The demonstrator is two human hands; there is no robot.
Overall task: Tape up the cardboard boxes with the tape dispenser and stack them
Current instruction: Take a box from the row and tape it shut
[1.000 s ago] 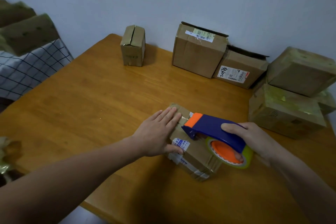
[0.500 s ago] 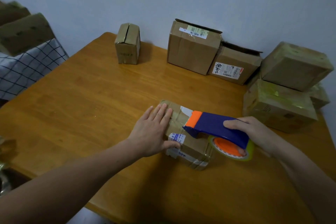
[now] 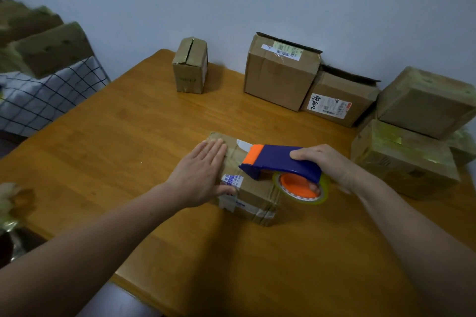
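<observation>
We are pressing the box (image 3: 257, 193) down at mid-table (image 3: 128, 149) with the left hand (image 3: 203, 175), fingers straight. The right hand (image 3: 327, 165) is gripping the dispenser (image 3: 278, 162) (its orange end apparently touching the lid). We are aiming for one steady, low pull along the seam.

Table (image 3: 116, 152) open left & front; back-row boxes (image 3: 278, 77) & right stack (image 3: 401, 159) block, gap btw them unclear.

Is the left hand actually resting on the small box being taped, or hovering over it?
Touching. The head view shows the left hand lying flat on the small box, fingers across its top, thumb at its near edge.
</observation>
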